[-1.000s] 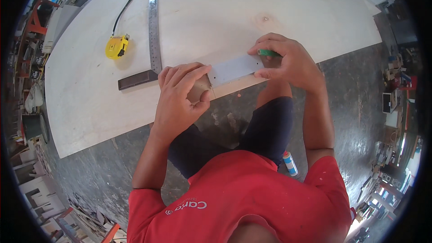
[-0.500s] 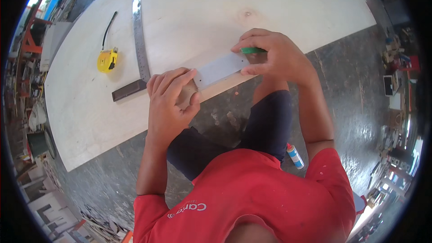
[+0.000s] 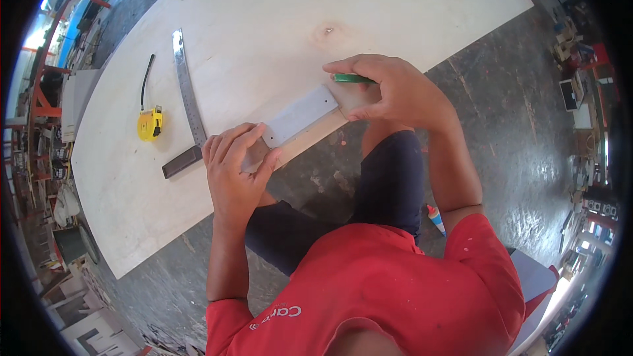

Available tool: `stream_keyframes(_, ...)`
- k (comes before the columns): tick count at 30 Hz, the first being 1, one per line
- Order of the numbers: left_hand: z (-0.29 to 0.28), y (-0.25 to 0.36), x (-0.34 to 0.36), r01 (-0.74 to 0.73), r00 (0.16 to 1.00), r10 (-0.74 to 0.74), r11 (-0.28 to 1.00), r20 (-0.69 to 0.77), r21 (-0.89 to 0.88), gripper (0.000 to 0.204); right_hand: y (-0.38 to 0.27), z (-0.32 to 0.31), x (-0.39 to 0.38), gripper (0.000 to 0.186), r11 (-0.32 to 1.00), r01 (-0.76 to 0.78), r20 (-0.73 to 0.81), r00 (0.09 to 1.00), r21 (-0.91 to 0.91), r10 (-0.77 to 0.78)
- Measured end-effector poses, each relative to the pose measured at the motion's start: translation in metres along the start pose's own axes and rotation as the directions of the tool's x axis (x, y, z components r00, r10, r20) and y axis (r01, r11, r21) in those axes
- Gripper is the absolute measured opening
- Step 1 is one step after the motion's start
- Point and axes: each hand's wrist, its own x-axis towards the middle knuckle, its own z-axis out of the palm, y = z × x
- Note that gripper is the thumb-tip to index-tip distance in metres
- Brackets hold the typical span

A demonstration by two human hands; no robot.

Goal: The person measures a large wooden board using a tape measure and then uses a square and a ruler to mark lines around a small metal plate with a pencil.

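Observation:
A flat pale grey rectangular plate (image 3: 300,116) with a small dark hole near each end lies at the near edge of a large plywood sheet (image 3: 264,39). A narrow light wooden strip (image 3: 315,133) shows along its near side. My left hand (image 3: 234,168) is closed around the plate's left end, fingers on top and thumb at the near edge. A green pencil-like stick (image 3: 355,78) is held in my right hand (image 3: 405,92), which is curled just beyond the plate's right end. Its thumb is close to the strip's right end.
Left of my left hand lies a metal try square (image 3: 188,92) with a dark stock. Beside it is a yellow tape measure (image 3: 150,124) with a black strap. A small white-and-blue bottle with a red cap (image 3: 436,219) stands on the grey floor (image 3: 501,132). Clutter lines both sides.
My right fingers have come off the plate's right end, the green stick still in hand. My left hand stays at the left end. The whole view has shifted slightly.

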Motion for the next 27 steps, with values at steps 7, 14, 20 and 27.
stream_keyframes(7,0.003,-0.002,-0.002,0.005,1.0,-0.005,1.0,-0.017,0.004,0.044,0.005,-0.002,0.003,0.068,0.997,0.052,0.017,0.999,-0.053,-0.051)
stream_keyframes(14,0.002,0.0,-0.002,0.01,1.0,-0.01,1.0,-0.027,0.006,0.045,0.005,0.001,0.006,0.056,0.996,0.076,0.022,0.997,-0.045,-0.075)
stream_keyframes(20,0.001,-0.001,-0.001,0.005,1.0,-0.005,1.0,-0.029,-0.008,0.046,-0.002,0.004,0.008,0.047,0.997,0.021,0.027,0.999,-0.079,-0.019)
stream_keyframes(27,0.002,-0.002,-0.001,-0.016,0.999,0.017,1.0,-0.043,0.004,0.048,-0.005,0.005,0.009,0.046,0.995,0.0,0.0,1.0,-0.098,0.0)
